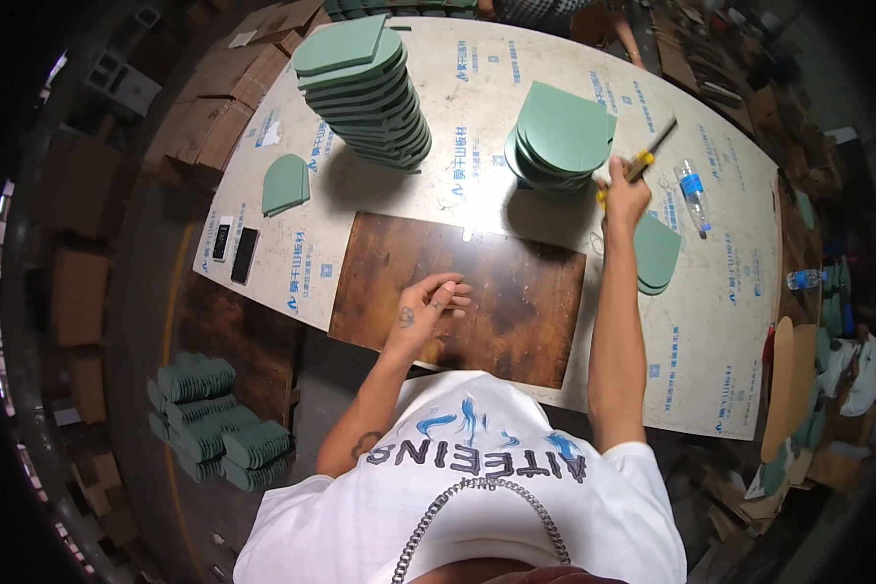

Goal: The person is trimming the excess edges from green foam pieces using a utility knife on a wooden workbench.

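My left hand [436, 300] hovers over a dark brown wood-grain board [516, 302], its fingers loosely curved and apart, with nothing seen in them. My right hand [625, 198] is reached out to the right, closed around a hand tool [642, 164] with a yellow-and-black handle and a narrow dark shaft pointing away from me; its exact kind is unclear. Just left of that hand stands a short stack of green arch-shaped panels [565, 131]. Under and right of my forearm lie a few more green panels [658, 255].
A tall, uneven stack of green panels [360, 88] stands at the back left, near a small flat pile [286, 185]. Two phone-like dark objects [244, 255] lie by the left edge. A water bottle [693, 195] lies at right. Green pieces [214, 419] are stacked lower left. Another person [545, 14] is beyond the table.
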`<control>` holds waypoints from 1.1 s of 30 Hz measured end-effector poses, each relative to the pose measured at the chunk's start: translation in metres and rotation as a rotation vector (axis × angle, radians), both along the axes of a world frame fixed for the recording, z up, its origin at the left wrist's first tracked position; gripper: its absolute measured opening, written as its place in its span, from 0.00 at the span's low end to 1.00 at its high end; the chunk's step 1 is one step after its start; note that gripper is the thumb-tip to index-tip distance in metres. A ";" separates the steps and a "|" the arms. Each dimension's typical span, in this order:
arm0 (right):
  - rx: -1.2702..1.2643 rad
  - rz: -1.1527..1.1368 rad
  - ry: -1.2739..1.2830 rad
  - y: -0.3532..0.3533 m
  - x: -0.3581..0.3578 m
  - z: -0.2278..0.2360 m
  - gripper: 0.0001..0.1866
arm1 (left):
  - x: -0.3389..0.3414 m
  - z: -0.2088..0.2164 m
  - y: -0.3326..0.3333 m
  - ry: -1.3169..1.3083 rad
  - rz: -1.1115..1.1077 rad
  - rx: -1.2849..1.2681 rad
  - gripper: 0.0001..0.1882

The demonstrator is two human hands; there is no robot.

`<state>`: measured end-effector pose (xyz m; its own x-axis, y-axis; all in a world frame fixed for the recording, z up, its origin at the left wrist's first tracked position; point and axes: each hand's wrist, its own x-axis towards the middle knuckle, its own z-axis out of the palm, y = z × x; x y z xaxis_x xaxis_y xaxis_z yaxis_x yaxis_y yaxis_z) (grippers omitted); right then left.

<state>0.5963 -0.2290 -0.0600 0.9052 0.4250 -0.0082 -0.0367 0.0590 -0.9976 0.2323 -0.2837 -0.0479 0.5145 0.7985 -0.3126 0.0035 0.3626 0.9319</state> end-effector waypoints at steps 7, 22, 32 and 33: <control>-0.010 0.008 0.199 -0.164 -0.054 -0.080 0.08 | -0.031 0.022 0.158 -0.059 0.204 0.360 0.17; -0.195 -0.731 0.540 -0.324 -0.325 -0.097 0.07 | -0.077 0.101 0.544 0.203 0.061 0.096 0.14; -0.138 -0.741 0.586 -0.298 -0.433 -0.089 0.08 | -0.096 0.174 0.454 -0.398 -0.434 0.304 0.19; -0.137 -0.759 0.599 -0.302 -0.440 -0.090 0.08 | -0.090 0.187 0.406 -0.335 -0.420 0.354 0.25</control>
